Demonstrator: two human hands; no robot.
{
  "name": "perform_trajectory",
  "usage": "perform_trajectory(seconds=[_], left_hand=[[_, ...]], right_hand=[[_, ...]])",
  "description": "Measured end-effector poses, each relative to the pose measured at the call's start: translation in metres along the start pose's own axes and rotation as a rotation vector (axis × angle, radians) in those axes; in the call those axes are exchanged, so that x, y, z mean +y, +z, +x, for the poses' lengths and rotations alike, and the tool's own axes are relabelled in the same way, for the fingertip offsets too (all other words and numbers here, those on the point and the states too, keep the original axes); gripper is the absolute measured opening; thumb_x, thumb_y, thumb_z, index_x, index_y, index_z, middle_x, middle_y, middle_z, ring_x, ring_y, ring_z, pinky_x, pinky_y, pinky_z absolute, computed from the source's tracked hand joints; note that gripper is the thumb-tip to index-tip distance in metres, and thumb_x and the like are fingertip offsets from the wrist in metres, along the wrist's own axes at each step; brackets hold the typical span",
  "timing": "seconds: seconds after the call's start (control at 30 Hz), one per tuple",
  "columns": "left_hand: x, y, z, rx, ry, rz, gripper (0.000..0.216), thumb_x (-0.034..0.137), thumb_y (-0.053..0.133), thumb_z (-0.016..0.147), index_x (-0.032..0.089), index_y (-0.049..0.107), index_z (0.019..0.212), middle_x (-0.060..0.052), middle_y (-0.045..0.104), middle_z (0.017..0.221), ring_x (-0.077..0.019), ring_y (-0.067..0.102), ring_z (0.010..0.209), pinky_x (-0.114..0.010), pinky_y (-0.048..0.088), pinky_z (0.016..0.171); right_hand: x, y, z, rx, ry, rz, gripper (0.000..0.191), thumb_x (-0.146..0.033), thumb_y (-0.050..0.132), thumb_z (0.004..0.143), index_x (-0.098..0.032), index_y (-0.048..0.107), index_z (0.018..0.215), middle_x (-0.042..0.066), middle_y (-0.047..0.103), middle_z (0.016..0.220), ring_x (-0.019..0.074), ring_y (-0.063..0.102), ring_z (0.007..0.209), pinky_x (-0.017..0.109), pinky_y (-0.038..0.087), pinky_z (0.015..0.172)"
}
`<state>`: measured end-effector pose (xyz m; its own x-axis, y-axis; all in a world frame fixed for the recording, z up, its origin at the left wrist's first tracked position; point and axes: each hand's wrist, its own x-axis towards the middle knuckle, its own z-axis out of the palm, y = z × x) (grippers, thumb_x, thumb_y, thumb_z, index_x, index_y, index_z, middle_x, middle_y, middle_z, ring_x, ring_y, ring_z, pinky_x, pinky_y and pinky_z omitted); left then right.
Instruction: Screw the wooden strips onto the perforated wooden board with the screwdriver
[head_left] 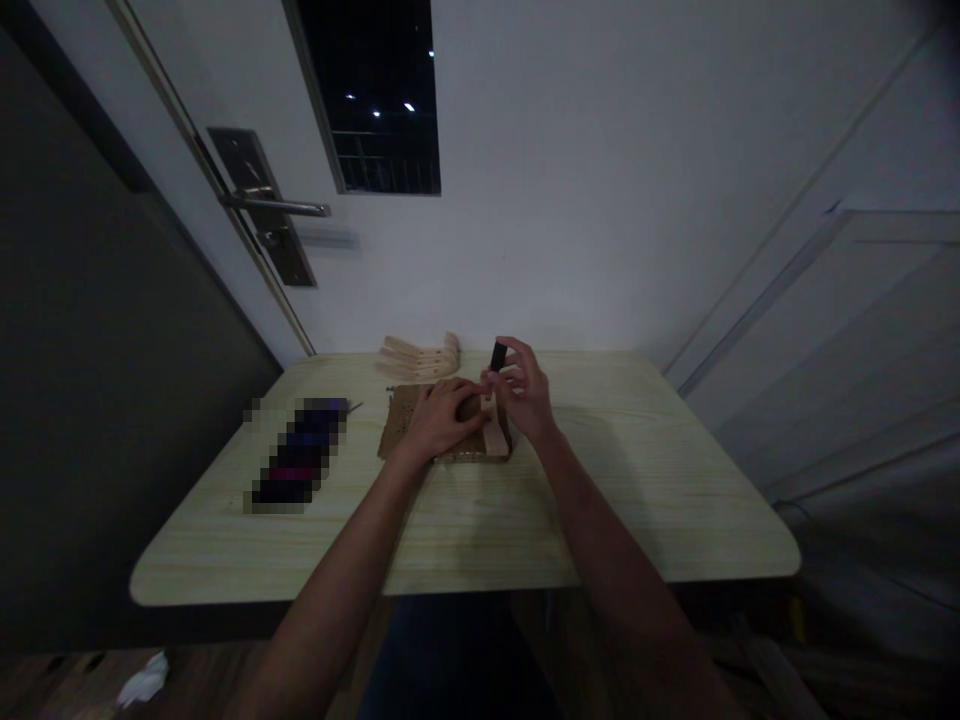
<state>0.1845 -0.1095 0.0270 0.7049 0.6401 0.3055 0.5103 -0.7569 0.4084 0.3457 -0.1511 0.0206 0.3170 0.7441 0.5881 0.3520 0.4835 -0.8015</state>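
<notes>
My right hand grips a short black-handled tool, held nearly upright. Its thin lower end meets a pale flat wooden piece; the exact kind of tool is too small to make out. My left hand lies with bent, parted fingers over a brown cardboard piece. Its thumb and index finger press on the wooden piece from the left, close to the tool's tip. Beneath the wood, the cardboard has a ragged edge and small dark marks. Part of the wooden piece is hidden by my fingers.
Several curved pale wooden pieces with dark dots lie together at the table's back. On the left is a pixelated dark object beside a thin pointed item. The light wood-grain table stands against a white door with a metal handle.
</notes>
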Motion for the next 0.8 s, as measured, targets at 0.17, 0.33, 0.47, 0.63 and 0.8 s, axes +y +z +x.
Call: perform_trajectory(seconds=[0.17, 0.33, 0.47, 0.63, 0.8], left_hand=[[-0.0004, 0.0006, 0.0004, 0.012, -0.010, 0.009, 0.042, 0.047, 0.057, 0.086, 0.028, 0.061, 0.124, -0.005, 0.061, 0.127, -0.0301, 0.053, 0.120, -0.049, 0.037, 0.102], [0.0033, -0.0023, 0.0002, 0.002, 0.002, -0.013, 0.039, 0.046, 0.057, 0.087, 0.027, 0.062, 0.121, -0.004, 0.062, 0.126, -0.0289, 0.053, 0.120, -0.049, 0.036, 0.102], [0.0041, -0.0029, 0.0003, -0.002, -0.005, -0.016, 0.039, 0.044, 0.059, 0.086, 0.026, 0.063, 0.121, -0.005, 0.062, 0.126, -0.0292, 0.052, 0.121, -0.048, 0.036, 0.102], [0.0024, -0.0014, -0.0002, 0.001, -0.014, 0.001, 0.040, 0.044, 0.058, 0.086, 0.028, 0.062, 0.122, -0.004, 0.062, 0.128, -0.0291, 0.052, 0.121, -0.048, 0.036, 0.103], [0.0010, -0.0006, -0.0003, -0.004, -0.021, 0.023, 0.041, 0.044, 0.058, 0.086, 0.027, 0.061, 0.123, -0.005, 0.061, 0.128, -0.0287, 0.053, 0.120, -0.048, 0.036, 0.102]], right_hand=[[-0.0010, 0.0031, -0.0016, 0.023, -0.046, -0.072, 0.046, -0.039, 0.067, 0.082, -0.031, 0.053, 0.125, 0.001, 0.060, 0.092, 0.0102, 0.057, 0.063, 0.023, 0.052, 0.051], [-0.0076, -0.0038, -0.0039, -0.062, -0.076, -0.031, 0.044, -0.040, 0.054, 0.091, -0.031, 0.047, 0.133, 0.005, 0.064, 0.103, 0.0135, 0.066, 0.076, 0.030, 0.059, 0.068], [-0.0056, -0.0045, -0.0028, -0.064, -0.050, 0.008, 0.045, -0.041, 0.055, 0.090, -0.031, 0.048, 0.133, 0.005, 0.066, 0.105, 0.0146, 0.069, 0.083, 0.030, 0.060, 0.074], [0.0014, 0.0025, -0.0016, 0.042, -0.005, -0.025, 0.046, -0.041, 0.063, 0.084, -0.031, 0.052, 0.128, 0.002, 0.062, 0.093, 0.0121, 0.064, 0.072, 0.023, 0.055, 0.056], [-0.0014, 0.0039, -0.0037, 0.018, -0.047, -0.055, 0.046, -0.041, 0.062, 0.085, -0.031, 0.051, 0.129, 0.005, 0.061, 0.104, 0.0130, 0.062, 0.076, 0.025, 0.057, 0.058]])
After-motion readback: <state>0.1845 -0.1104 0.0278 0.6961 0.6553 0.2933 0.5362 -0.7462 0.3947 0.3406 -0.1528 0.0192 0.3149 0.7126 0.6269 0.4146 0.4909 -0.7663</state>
